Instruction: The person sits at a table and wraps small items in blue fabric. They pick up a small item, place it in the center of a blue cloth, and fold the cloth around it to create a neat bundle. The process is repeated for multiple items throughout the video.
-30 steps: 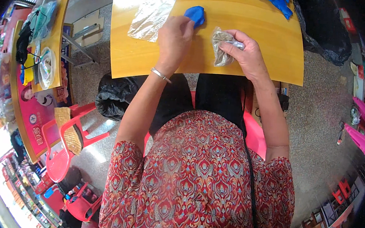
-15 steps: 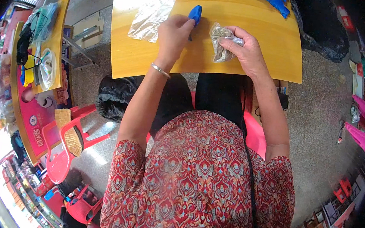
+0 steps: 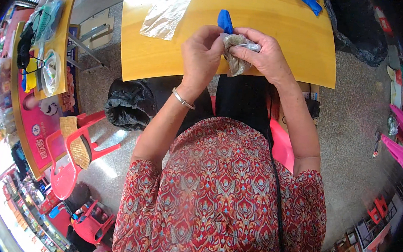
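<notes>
Left hand: fingers closed, appearing to pinch the near end of a narrow blue piece, which projects beyond the fingertips over the counter. Exact finger placement is hidden.

Right hand: thumb and fingers grasp a small clear bag with greyish-brown contents. The bag is in the air between the two hands, close to the counter's near edge; the left fingertips meet it or come very near. Whether its mouth is sealed cannot be told.

Risks at the hands: the film is thin and crumpled and may slide from the right thumb, or tear if both hands pull against each other. If the mouth is open, tilting could spill the contents. A drop here could miss the counter and land on the lap or floor. The blue piece, held only by one end, could slip out under a loose pinch.

Risks farther out: a flat clear bag lies loose on the counter; being light, it could be dragged by a sleeve-free forearm or shifted by a draught. Blue material lies at the far right, near a black bag beside the counter.
</notes>
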{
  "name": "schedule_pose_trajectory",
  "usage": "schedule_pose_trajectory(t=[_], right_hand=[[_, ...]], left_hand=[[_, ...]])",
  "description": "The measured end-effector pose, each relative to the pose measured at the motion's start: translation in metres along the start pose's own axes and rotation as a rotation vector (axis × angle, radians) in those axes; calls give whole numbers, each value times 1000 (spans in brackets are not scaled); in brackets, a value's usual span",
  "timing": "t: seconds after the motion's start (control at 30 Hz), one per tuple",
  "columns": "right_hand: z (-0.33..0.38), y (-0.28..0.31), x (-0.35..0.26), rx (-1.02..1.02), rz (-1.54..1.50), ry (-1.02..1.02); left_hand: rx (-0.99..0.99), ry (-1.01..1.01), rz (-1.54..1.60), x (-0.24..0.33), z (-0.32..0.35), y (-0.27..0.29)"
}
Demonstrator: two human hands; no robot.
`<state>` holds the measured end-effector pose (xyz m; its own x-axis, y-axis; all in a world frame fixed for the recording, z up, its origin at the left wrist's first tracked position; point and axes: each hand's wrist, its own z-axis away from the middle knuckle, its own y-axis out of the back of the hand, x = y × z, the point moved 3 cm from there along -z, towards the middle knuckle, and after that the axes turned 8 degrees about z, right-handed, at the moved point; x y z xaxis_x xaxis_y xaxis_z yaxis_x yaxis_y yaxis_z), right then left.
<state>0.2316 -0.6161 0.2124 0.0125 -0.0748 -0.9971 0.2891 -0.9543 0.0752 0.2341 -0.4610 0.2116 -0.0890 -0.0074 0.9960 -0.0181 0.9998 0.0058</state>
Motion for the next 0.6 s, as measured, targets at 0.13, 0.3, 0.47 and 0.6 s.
schedule_pose_trajectory(t=[0.13,0.3,0.47,0.6], right_hand=[[1,3,-1,13,16,-37],[2,4,4,38,48,-26],[5,7,4,90,223,-64],[8,6,5,183,295,63]], left_hand=[[-24,51,128,8,8,2],[-11,38,87,13,14,3],[-96,-118,-38,11,22,4],[-177,-200,-114,19,28,1]])
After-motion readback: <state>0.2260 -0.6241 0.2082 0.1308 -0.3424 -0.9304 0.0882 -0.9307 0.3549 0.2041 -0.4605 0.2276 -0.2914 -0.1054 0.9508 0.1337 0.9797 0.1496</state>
